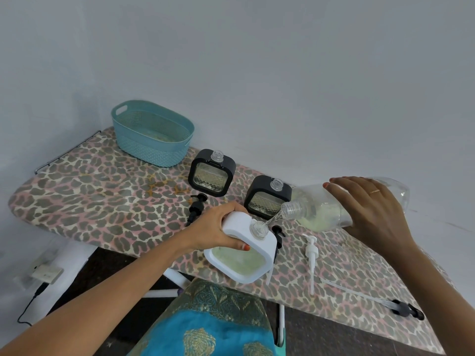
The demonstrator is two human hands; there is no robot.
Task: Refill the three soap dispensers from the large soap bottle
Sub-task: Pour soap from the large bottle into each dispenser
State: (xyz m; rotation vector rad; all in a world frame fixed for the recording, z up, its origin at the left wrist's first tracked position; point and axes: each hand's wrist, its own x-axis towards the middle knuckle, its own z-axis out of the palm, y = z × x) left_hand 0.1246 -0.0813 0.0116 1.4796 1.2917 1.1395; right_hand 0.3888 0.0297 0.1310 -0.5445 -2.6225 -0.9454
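Mid-pour: large clear bottle [331, 209] tipped near horizontal, pale soap streaming into open neck of tilted white dispenser [244, 224] (part full). Far black dispenser [212, 173], near black dispenser [266, 195] upright behind, uncapped, on leopard-print board [102, 199].

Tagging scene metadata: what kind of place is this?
Probably a room at home, maybe a laundry corner: a leopard-print ironing board serves as the table, against a plain white wall, with a teal plastic basket on it.

Bare board [90, 196] left, basket [151, 134] behind, white pump [311, 253] right
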